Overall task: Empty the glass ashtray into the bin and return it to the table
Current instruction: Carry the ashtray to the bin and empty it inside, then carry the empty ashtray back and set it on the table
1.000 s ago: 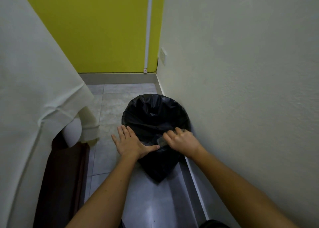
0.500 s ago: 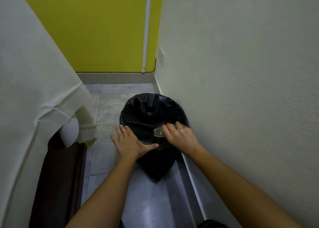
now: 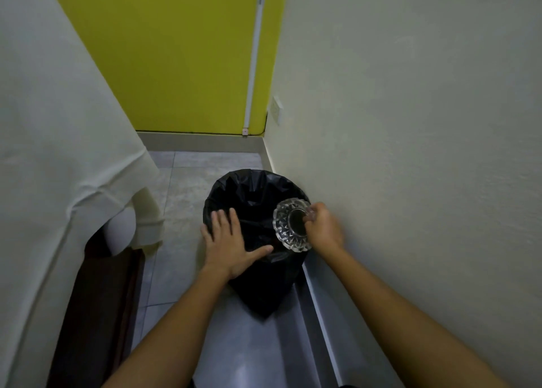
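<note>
at the far left a pale cloth (image 3: 52, 158) hangs over the edge of a piece of furniture, with dark wood (image 3: 96, 293) showing below it near the bottom left of the floor (image 3: 181, 188). moving right, the person's left hand (image 3: 227, 242) lies flat and spread on the near left rim of the bin (image 3: 249, 194), fingers straight and thumb reaching across the black liner; it grips nothing and seems only to steady the bin and keep the liner from shifting. the bin stands on the tiled floor close against the right-hand wall (image 3: 410, 123), its mouth wide and dark, and nothing inside it can be made out. over the right side of that mouth is the glass ashtray (image 3: 290, 226), tipped steeply on its edge so that its round cut-glass form faces the camera; whether it shows bowl or underside is hard to tell. the right hand (image 3: 324, 229) pinches it by the rim on the side nearest the wall, fingers closed on the glass. no ash is seen falling or clinging, so the step in hand looks like the tail of the tipping, with the emptying done or nearly so. the next move would call for turning the ashtray level while the pinch holds firm, since the glass is heavy and smooth, then lifting it clear of the liner and carrying it to the table, which is not plainly in view here.
</note>
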A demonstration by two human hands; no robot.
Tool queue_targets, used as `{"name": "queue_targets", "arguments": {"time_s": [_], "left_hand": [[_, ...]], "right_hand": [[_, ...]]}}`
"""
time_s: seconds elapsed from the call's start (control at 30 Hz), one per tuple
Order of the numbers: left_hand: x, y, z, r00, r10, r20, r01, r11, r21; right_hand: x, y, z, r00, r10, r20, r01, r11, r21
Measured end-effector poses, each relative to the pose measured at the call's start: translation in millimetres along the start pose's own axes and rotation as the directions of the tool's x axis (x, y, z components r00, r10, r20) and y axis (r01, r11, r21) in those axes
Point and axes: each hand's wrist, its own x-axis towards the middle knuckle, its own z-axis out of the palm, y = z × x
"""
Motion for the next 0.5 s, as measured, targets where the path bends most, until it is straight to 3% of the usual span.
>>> {"name": "queue_targets", "arguments": {"time_s": [0.1, 0.17, 0.33, 0.5], "left_hand": [[5, 15, -9, 0.972, 0.232, 0.027, -0.232, 0.973, -0.017], [8, 28, -13, 0.957, 0.288, 0.031, -0.286, 0.957, -0.053], [12, 42, -24, 0.962, 0.266, -0.067, -0.274, 0.931, -0.239], [-5, 56, -58, 0.967, 0.238, -0.092, -0.255, 0.906, -0.337]], "right_hand": [[2, 3, -7, 0.981, 0.125, 0.148, -0.176, 0.897, 0.406], [-2, 0, -16, 0.95, 0.149, 0.274, -0.284, 0.775, 0.565], [-4, -3, -33, 0.915, -0.015, 0.404, -0.295, 0.659, 0.692], [-13, -13, -73, 0.832, -0.163, 0.53, -0.258, 0.732, 0.631]]}}
